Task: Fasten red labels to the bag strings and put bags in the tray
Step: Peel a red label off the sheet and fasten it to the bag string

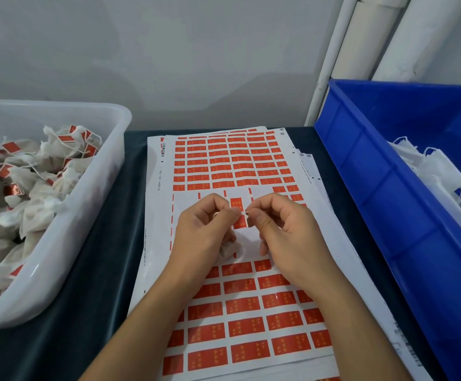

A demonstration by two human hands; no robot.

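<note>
A sheet of red labels [225, 166] lies in the middle of the table, with a stripped band across its centre. Over that band my left hand [203, 226] and my right hand [281, 229] pinch a thin white string [244, 213] taut between their fingertips. The string crosses a single red label [237, 213] that lies lengthwise on the bare backing. A small white bag [228, 250] sits tucked under my left palm. Whether the label is stuck to the string is not visible.
A clear plastic tray [97, 188] on the left holds several white bags with red labels on their strings. A blue crate [375, 171] on the right holds several unlabelled white bags. More label sheets lie stacked under the top one. A grey wall stands behind.
</note>
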